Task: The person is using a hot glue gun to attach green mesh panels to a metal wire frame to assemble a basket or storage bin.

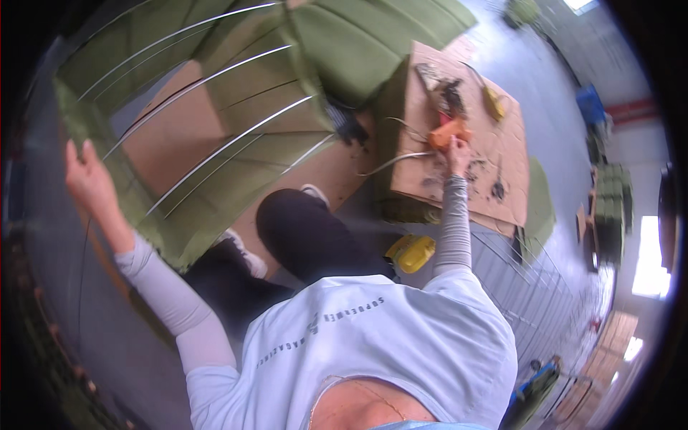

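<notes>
Left hand: the left hand [86, 175] grips the edge of the green fabric cover [236, 93] — fingers curled over its rim.
Cover: stretched over curved metal ribs [215, 147], above a brown cardboard sheet [179, 136].
Right hand: the right hand [456, 152] rests on the cardboard board [502, 165] — closed around an orange tool [448, 134].
Floor: a yellow case [412, 252] beside the knee.

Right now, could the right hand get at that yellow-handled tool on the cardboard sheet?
Probably yes. The right hand already rests on the cardboard sheet by an orange tool, and the yellow-handled tool lies just beyond it with only small scraps between. The left hand is far off, on the green fabric frame.
</notes>
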The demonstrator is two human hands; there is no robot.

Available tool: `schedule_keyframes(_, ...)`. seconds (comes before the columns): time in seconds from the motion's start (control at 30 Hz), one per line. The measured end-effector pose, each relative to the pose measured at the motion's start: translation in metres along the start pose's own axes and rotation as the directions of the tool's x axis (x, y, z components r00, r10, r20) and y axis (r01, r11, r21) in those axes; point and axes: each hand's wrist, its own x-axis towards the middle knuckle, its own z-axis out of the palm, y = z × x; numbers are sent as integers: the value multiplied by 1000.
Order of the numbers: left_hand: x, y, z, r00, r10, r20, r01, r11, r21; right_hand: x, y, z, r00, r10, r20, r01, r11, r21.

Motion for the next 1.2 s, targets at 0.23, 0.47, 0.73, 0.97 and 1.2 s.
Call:
schedule_keyframes(0.23,-14,19,3,997,47,-69,-42,997,72,52,28,36,974,184,130,-171,980,-103)
schedule_keyframes(0.47,-24,30,-3,997,39,-73,-32,994,100,73,38,22,759,33,650,-618,347,705)
schedule_keyframes(0.73,-35,51,-12,988,-7,-156,16,998,56,38,18,-10,810,-52,583,-574,125,809)
schedule_keyframes(0.97,-34,68,-5,986,11,-165,-10,1000,2,33,-45,-40,838,-374,397,-459,-92,884)
schedule_keyframes(1.2,-40,107,11,959,144,-242,-129,989,76,-67,-119,-65,691,-491,530,-295,477,828)
